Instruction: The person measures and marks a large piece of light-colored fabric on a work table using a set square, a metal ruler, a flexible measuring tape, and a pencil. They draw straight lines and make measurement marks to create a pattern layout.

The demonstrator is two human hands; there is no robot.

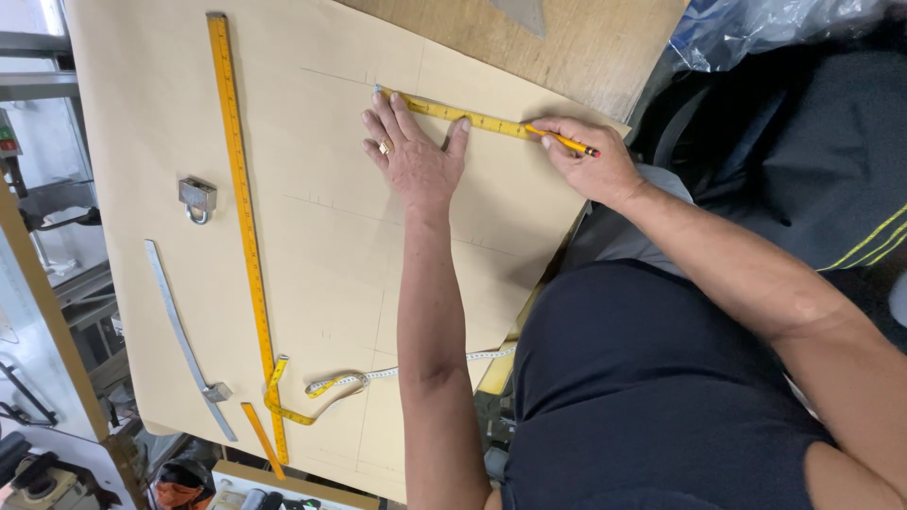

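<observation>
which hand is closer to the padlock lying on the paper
Left. The left hand presses flat on the tape measure, across the long yellow ruler from the padlock. The right hand, gripping a pencil, lies farther off, beyond the left.

1. Two hands: the left hand [413, 151] at upper centre of the frame and the right hand [590, 161] to its right.
2. One pencil [563, 142], upper right of centre.
3. One short yellow ruler [453, 115], upper centre.
4. One long yellow ruler [244, 212], left of centre.
5. One metal curved ruler [179, 331], lower left.
6. One tape measure [331, 385], lower centre.
7. One padlock [196, 198], left.
8. One sheet of brown pattern paper [321, 255], filling the left and centre.
9. One ring [385, 146], upper centre.
</observation>
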